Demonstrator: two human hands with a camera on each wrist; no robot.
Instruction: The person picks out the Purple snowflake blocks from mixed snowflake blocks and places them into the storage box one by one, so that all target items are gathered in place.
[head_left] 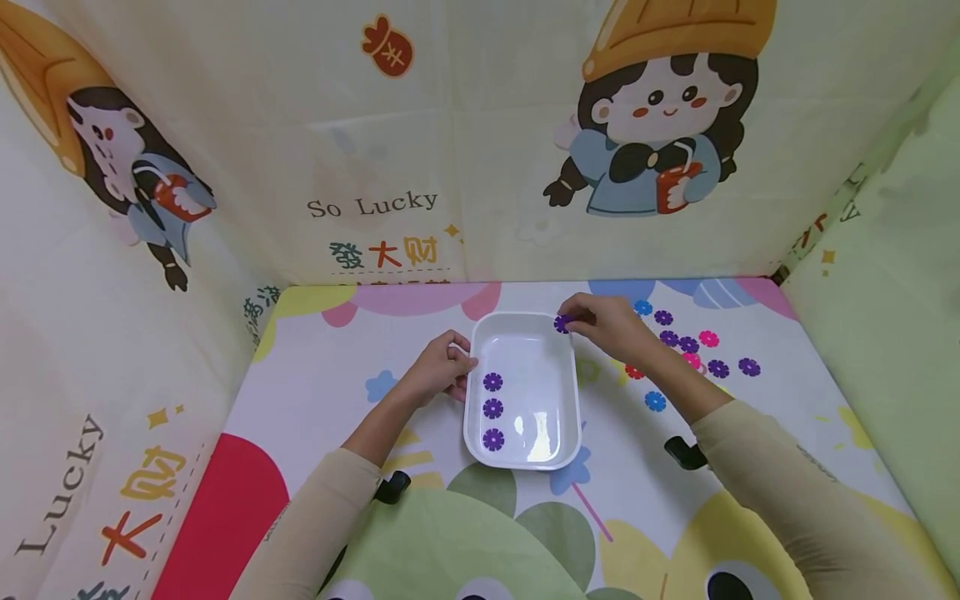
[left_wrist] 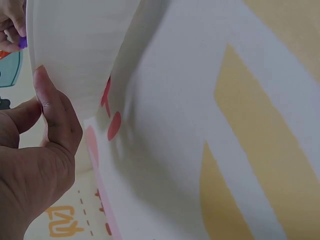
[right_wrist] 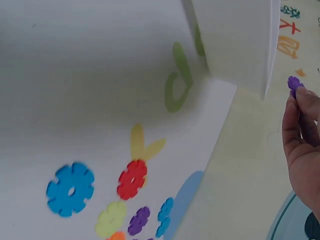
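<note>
A white rectangular tray (head_left: 534, 371) sits on the patterned table. Along its left side, three purple flower-shaped discs (head_left: 492, 408) lie in a column. My left hand (head_left: 441, 367) holds the tray's left rim between thumb and fingers; in the left wrist view, the fingers (left_wrist: 62, 112) lie against the outer wall. Above the tray's far right corner, my right hand (head_left: 606, 325) pinches another purple flower disc (head_left: 562, 324) by its edge. That disc (right_wrist: 294, 84) shows clearly at the fingertips in the right wrist view.
Loose flower discs in purple, pink, red and blue lie right of the tray, around and under my right forearm, among them a blue disc (head_left: 655, 402) and a purple disc (head_left: 748, 367). Printed cloth walls (head_left: 487, 167) enclose the table's back and sides.
</note>
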